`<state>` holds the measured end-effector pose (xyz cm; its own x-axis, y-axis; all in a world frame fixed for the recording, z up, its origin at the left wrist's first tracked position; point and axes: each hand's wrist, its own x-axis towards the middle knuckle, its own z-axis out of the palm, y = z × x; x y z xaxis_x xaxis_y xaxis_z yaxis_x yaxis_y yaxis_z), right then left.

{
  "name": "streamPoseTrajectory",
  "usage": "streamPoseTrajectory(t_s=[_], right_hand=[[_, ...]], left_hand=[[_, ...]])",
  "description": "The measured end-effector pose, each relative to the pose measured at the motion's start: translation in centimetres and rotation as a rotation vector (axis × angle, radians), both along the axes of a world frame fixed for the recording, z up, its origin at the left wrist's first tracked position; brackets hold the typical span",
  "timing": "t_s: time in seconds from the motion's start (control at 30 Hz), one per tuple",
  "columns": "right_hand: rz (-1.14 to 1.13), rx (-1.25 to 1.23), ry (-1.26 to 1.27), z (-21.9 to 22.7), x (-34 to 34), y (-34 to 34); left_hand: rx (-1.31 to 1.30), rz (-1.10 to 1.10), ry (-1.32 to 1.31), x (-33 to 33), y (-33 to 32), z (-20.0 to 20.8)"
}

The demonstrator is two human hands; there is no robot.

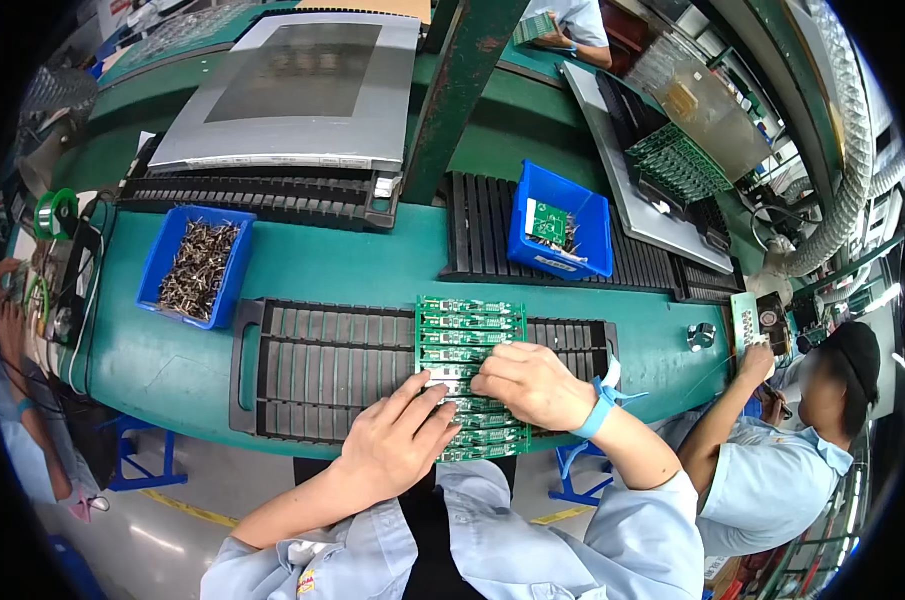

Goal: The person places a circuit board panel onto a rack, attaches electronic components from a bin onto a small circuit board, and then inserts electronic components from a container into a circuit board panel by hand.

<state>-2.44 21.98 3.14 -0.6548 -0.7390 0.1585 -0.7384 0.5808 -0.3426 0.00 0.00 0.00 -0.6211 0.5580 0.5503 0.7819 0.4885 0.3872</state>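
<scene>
A green circuit board panel [469, 309], made of several narrow strips, lies across a black slotted rack [330, 360] in front of me. My left hand [396, 436] rests on the panel's left side with its fingers stretched out over the strips. From the right, my right hand [534, 386] comes down onto the middle of the panel. Its fingers are pinched together, and what they hold, if anything, is hidden beneath them. A blue strap circles my right wrist.
Beyond the rack, a blue bin [148, 285] holds many small metal-legged parts. Another blue bin [589, 232], holding a green board and parts, sits on a black rack. A green post [452, 95] rises behind. A co-worker [772, 490] sits at right.
</scene>
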Motion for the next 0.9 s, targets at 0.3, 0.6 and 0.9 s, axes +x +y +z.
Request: streamPoseTrajectory(t_s=[0.3, 0.6, 0.9], right_hand=[[-0.107, -0.177, 0.053, 0.4, 0.7, 0.2], [-0.832, -0.218, -0.327, 1.5, 5.2, 2.2], [-0.757, -0.791, -0.875, -1.4, 4.0, 2.4]], left_hand=[[0.024, -0.015, 0.04, -0.2, 0.1, -0.3], [0.04, 0.004, -0.003, 0.0, 0.3, -0.4], [0.051, 0.015, -0.01, 0.3, 0.1, -0.1]])
